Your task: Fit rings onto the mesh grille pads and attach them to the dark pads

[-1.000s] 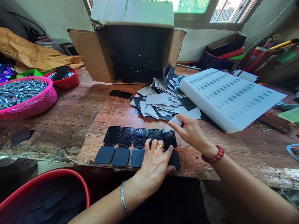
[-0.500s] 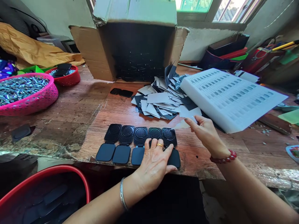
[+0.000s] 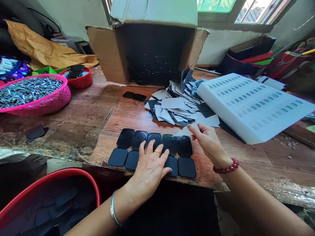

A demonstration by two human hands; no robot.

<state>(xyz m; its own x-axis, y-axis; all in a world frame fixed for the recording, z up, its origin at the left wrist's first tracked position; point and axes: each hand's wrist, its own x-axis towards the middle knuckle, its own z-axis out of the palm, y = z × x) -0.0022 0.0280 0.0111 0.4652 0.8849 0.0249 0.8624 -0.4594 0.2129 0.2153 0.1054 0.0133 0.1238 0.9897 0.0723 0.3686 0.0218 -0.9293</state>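
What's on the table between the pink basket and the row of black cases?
In the head view, mostly bare wood lies between the pink basket and the black cases. One loose black piece sits near the table's front edge, below the basket.

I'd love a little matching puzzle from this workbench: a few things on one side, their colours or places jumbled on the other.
Things:
1. basket of metal parts
2. foam sheet
3. cardboard box
4. left hand

Descriptions:
A. white, at the right
B. resting on the row of black cases
C. pink, at the left
D. brown, open toward the camera

Pairs: 1-C, 2-A, 3-D, 4-B
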